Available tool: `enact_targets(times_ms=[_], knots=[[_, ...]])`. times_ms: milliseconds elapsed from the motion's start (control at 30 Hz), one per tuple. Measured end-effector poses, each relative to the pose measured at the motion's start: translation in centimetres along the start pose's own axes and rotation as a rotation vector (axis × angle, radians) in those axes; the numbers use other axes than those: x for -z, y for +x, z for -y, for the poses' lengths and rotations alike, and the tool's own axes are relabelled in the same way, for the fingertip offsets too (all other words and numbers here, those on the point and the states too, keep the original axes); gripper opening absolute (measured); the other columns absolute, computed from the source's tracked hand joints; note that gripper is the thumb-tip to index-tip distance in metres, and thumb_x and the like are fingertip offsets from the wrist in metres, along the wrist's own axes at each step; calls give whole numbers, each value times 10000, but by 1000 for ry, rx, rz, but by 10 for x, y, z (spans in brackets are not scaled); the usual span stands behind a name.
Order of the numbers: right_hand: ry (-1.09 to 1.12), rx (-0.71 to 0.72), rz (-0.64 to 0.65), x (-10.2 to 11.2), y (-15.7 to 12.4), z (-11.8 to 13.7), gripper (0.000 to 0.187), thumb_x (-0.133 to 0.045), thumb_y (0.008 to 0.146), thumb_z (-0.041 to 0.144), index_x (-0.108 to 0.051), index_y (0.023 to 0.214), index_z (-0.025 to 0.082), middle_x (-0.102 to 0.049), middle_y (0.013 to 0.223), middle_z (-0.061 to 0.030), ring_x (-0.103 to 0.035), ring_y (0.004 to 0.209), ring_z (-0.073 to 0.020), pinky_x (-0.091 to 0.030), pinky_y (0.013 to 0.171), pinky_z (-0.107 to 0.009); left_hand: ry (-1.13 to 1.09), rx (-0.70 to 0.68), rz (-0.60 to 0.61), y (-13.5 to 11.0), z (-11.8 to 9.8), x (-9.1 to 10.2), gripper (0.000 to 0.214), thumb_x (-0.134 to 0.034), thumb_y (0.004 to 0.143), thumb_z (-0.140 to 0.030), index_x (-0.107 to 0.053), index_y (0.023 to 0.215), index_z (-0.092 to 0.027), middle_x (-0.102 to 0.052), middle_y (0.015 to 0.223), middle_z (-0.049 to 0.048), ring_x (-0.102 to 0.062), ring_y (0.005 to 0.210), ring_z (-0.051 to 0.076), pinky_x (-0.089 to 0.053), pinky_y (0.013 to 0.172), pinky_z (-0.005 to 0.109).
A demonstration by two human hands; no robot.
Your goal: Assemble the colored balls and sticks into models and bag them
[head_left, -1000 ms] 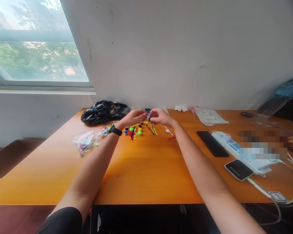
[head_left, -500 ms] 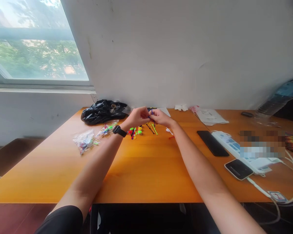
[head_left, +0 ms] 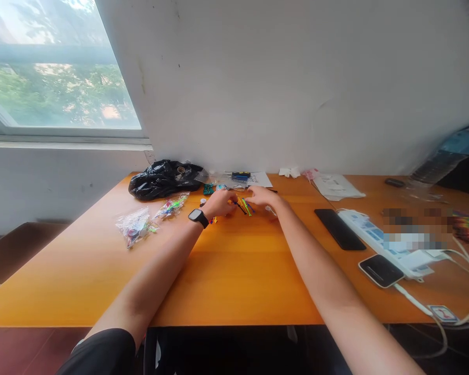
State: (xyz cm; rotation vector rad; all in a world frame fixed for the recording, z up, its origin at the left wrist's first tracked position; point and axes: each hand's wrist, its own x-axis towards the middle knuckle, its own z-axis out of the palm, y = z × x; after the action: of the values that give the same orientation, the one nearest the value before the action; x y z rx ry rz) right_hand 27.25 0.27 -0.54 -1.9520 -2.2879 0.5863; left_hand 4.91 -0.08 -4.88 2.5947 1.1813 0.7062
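On the wooden table [head_left: 238, 281], thin plastic sticks in black, yellow, green and blue [head_left: 247, 206] lie in a group between my hands. My right hand [head_left: 262, 195] hovers just right of them, thumb and fingers apart, holding nothing that shows. My left hand [head_left: 220, 203], below a black wristwatch [head_left: 199, 216], reaches over small bright plastic pieces [head_left: 214, 221] and covers most of them. Its fingertips point down and are mostly hidden, so whether it grips a piece is unclear. A white piece [head_left: 271, 210] lies partly behind my right wrist.
Clear bags of coloured parts [head_left: 135, 227] lie at left, with a black plastic bag [head_left: 164, 179] behind. A dark teal item [head_left: 208, 189] and paper [head_left: 261, 179] are near the wall. At right are a black phone [head_left: 339, 229], a power strip [head_left: 386, 245] and cables.
My hands were together above the table with a small blue piece; they have lowered and parted. A blue stick now lies beside the others. My left hand now covers the coloured pieces.
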Motion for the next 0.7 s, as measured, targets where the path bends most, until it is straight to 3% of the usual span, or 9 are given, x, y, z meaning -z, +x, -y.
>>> enact_targets(times_ms=[100, 300, 500, 700], knots=[[-55, -13, 19, 14, -4, -13, 359, -723, 940, 351, -698, 1263, 197, -734, 1296, -127, -701, 1064, -257, -503, 813, -269, 62, 33, -10, 0, 4, -2, 160, -709, 847, -291, -793, 946, -198, -794, 912, 86, -721, 872, 265, -517, 747, 325], [-113, -62, 105, 36, -18, -32, 272, -842, 827, 327, -771, 1063, 213, -785, 1168, -76, -727, 1029, -245, -507, 757, -257, 101, 52, -29, -3, 6, -5, 146, -711, 868, -294, -788, 958, -208, -776, 887, 85, -706, 979, 297, -530, 799, 339], [-130, -155, 124, 31, -19, -35, 271, -892, 768, 289, -760, 981, 187, -795, 1033, -92, -735, 871, -240, -505, 686, -290, 121, 8, -34, -3, 4, -4, 223, -695, 886, -285, -797, 1073, -219, -801, 1026, 85, -706, 1012, 295, -533, 877, 360], [-96, -187, 153, 22, -17, -40, 201, -888, 761, 286, -766, 882, 181, -773, 814, -80, -721, 717, -223, -501, 617, -288, 169, -76, 18, -6, 4, 6, 242, -685, 880, -312, -831, 1057, -234, -800, 964, 83, -701, 1011, 308, -526, 910, 370]])
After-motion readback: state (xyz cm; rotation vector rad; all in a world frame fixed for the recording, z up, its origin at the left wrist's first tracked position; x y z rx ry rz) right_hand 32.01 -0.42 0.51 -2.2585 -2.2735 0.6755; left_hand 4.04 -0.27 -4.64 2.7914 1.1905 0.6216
